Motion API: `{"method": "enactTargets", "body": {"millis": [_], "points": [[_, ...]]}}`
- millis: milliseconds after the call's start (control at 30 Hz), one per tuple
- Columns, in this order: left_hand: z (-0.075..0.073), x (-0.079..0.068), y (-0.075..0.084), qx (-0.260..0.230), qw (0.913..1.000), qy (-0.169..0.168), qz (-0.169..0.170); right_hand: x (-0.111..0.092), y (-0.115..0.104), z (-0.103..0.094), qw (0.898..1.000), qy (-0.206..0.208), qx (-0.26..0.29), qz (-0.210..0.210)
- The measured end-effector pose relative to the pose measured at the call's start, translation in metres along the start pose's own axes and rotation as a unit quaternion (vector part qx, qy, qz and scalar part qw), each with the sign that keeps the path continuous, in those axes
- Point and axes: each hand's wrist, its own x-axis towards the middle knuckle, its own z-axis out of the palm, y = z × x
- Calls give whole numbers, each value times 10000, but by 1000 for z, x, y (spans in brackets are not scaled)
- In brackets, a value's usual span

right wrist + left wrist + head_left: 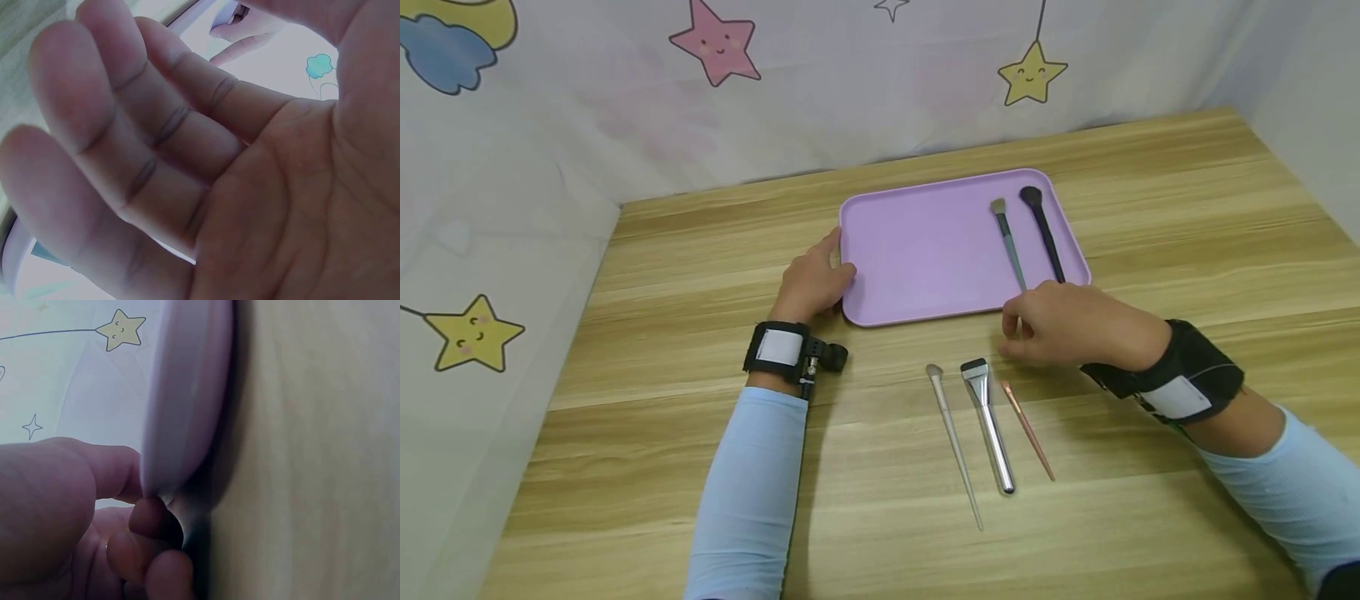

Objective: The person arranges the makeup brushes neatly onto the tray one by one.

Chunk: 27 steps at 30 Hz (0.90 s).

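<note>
My left hand [815, 279] pinches the left rim of a purple tray [917, 250], thumb over the edge and other fingers bent below it, as the left wrist view shows. On the right part of the tray lie a green-handled makeup brush [1008, 242] and a black makeup brush [1042, 229]. My right hand [1060, 321] hovers at the tray's front right edge, over the brushes' handle ends. Its fingers [125, 119] are loosely bent with nothing in them. Nearest to it on the table lies a thin copper-coloured brush [1028, 432].
A silver flat-tipped brush [992, 433] and a slim pale brush [956, 450] lie in front of the tray on the wood-grain table [685, 275]. A pale curtain [850, 92] with printed stars stands behind the table and along its left side.
</note>
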Motion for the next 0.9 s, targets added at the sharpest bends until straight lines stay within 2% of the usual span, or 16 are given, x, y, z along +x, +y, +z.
{"method": "enactTargets", "body": {"millis": [900], "points": [[0, 0, 0, 57, 10000, 7, 15, -3, -5, 1, 9994, -279, -109, 178]]}}
